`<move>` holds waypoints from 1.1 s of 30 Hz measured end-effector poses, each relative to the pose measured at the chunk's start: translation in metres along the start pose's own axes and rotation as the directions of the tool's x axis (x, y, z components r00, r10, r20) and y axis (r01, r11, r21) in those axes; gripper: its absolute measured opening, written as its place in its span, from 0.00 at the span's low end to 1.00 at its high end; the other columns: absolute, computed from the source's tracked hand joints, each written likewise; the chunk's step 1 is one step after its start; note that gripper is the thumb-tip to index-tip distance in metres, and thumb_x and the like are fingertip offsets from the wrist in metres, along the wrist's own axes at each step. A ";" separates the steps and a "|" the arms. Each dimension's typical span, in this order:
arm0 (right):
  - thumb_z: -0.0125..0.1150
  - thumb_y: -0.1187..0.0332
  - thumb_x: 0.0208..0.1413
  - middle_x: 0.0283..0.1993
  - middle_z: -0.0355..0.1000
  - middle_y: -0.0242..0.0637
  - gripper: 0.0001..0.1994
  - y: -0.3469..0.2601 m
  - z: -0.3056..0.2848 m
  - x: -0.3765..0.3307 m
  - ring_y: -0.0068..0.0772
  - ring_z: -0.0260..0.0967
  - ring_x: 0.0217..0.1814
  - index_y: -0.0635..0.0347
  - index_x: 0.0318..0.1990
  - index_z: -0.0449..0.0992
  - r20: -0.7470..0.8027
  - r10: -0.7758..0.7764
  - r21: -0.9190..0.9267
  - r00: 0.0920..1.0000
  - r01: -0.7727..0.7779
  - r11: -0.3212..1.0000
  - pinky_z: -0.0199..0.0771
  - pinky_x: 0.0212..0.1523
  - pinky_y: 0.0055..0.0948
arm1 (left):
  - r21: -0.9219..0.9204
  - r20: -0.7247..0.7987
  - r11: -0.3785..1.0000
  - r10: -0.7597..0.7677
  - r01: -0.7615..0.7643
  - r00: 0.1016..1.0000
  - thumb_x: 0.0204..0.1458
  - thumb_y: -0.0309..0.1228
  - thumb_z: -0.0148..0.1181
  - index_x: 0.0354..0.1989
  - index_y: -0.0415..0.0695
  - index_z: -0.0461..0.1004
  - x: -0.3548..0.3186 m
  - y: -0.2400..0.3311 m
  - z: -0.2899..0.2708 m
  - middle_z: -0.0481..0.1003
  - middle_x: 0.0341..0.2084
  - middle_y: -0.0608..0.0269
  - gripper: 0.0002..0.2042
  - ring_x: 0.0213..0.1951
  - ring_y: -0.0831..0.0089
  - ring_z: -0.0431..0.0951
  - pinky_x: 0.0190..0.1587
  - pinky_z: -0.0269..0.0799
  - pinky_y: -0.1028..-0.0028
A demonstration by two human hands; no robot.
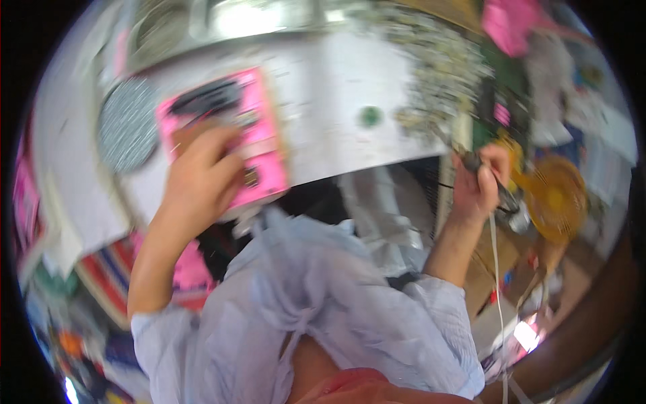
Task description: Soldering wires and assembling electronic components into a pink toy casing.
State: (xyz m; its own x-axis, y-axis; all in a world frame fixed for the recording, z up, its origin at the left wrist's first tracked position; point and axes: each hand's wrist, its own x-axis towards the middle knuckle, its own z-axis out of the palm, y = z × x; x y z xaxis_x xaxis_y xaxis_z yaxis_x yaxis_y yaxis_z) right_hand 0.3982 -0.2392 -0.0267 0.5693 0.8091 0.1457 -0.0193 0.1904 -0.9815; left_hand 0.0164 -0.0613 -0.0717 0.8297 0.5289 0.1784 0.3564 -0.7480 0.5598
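Note:
A bright pink block [268, 172] sits near the left front of the white table, with a bundle of black strips [208, 97] and small brassy parts on it. My left hand [202, 168] rests over its left side, fingers curled down; blur hides whatever they may pinch. At the table's right corner my right hand [476, 185] is closed round the dark handle of a soldering iron [471, 160]. Its thin tip points toward a heap of small pale metal parts [434, 74]. From this hand a white cord [496, 262] hangs down.
A round grey ridged disc [128, 124] lies left of the block. Shiny metal trays [245, 19] stand along the back. A small green round piece [369, 116] lies mid-table. Right of the table are an orange-yellow basket [557, 198] and clear plastic bags [548, 81].

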 end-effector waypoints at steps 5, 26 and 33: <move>0.58 0.75 0.60 0.24 0.65 0.29 0.05 -0.055 -0.110 0.033 0.19 0.55 0.18 0.62 0.43 0.74 -0.418 -0.221 -0.127 0.881 0.184 0.975 0.75 0.34 0.28 | -0.020 -0.057 1.000 -0.003 0.002 0.998 0.46 0.21 0.67 0.35 0.39 0.76 0.008 0.011 -0.001 0.75 0.47 0.50 0.08 0.46 0.52 0.78 0.45 0.77 0.61; 0.64 0.74 0.52 0.27 0.69 0.31 0.06 -0.019 -0.187 0.107 0.22 0.63 0.23 0.58 0.30 0.72 -0.739 -0.273 -0.286 0.616 0.080 0.955 0.70 0.25 0.24 | -0.044 -0.171 0.998 -0.055 0.048 0.984 0.46 0.20 0.68 0.40 0.42 0.80 -0.015 0.012 0.005 0.76 0.45 0.53 0.11 0.37 0.60 0.78 0.38 0.75 0.66; 0.70 0.60 0.60 0.28 0.69 0.30 0.12 0.009 -0.164 0.112 0.23 0.62 0.23 0.57 0.40 0.76 -0.550 0.293 0.166 0.782 -0.242 0.956 0.72 0.30 0.29 | -0.041 -0.179 0.997 -0.066 0.060 0.982 0.46 0.20 0.67 0.43 0.43 0.80 -0.016 0.012 -0.002 0.75 0.45 0.52 0.14 0.38 0.59 0.80 0.40 0.77 0.65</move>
State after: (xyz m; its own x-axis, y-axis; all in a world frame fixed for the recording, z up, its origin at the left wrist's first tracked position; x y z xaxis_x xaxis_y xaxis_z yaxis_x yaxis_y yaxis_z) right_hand 0.5964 -0.2383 -0.0393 0.8917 0.3823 -0.2424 -0.2928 0.0787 -0.9529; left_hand 0.0063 -0.0783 -0.0661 0.7139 0.6405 0.2830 0.3875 -0.6980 0.6022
